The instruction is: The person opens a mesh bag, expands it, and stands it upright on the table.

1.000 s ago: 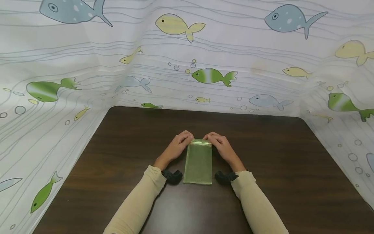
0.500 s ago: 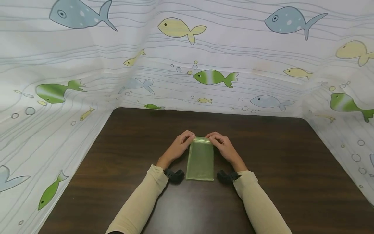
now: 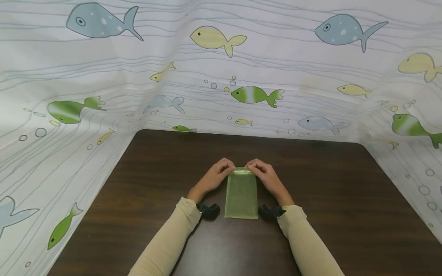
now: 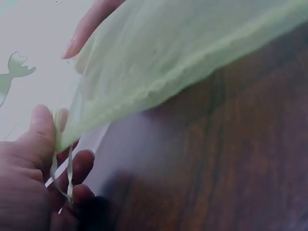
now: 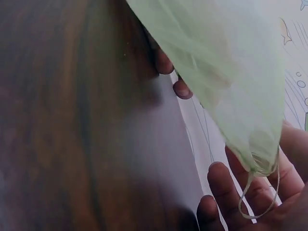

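A pale green, see-through organza drawstring bag (image 3: pixel 241 199) stretches between both hands, its gathered top edge away from me. My left hand (image 3: pixel 216 174) pinches the top left corner between thumb and fingers. At the top right corner, my right hand (image 3: pixel 268 176) does the same. In the left wrist view, a thin cord loop (image 4: pixel 70 175) dangles from the bag's corner beside the left fingers. The right wrist view shows a matching cord loop (image 5: pixel 241 204) hanging in front of the right fingers. The bag looks flat, with nothing visible inside.
Dark wood-grain table (image 3: pixel 345 199) lies under the bag and arms. A white sheet printed with fish (image 3: pixel 304 73) rises behind the table and along both sides. Black wrist cameras (image 3: pixel 209 211) sit close to the bag's lower sides.
The head view has shifted slightly, so the backdrop, hands and bag all appear a little lower and farther right than a second ago. Both hands keep hold of the bag's top corners.
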The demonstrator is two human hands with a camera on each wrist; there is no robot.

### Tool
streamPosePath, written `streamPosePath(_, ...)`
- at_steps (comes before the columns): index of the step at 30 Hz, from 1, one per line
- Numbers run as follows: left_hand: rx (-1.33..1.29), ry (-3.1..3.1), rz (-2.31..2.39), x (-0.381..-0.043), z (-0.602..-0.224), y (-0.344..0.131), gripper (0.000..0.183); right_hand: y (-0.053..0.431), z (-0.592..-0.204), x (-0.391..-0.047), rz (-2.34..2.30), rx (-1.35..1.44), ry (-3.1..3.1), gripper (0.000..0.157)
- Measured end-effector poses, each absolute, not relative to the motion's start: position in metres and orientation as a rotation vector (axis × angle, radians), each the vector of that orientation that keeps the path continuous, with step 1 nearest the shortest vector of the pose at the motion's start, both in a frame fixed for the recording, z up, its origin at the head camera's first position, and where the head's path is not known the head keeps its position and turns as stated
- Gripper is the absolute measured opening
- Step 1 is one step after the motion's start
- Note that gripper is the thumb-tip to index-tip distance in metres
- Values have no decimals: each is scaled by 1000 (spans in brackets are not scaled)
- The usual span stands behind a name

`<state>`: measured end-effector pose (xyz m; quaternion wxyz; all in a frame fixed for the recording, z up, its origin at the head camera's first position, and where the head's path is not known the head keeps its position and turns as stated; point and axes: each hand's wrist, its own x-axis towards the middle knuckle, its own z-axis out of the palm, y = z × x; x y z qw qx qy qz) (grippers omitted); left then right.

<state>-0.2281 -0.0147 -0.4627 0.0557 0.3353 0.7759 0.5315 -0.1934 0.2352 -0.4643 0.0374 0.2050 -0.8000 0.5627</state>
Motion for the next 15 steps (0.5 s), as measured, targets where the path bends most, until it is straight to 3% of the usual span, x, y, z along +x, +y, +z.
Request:
streamPosePath(6, 1035, 2351, 1602, -227, -462, -13, 19, 236, -466, -193, 1701, 669, -2484, 25)
streamPosePath(15, 940, 2347, 1633, -225, -459, -12, 32, 235, -467, -195, 1663, 618, -2494, 40)
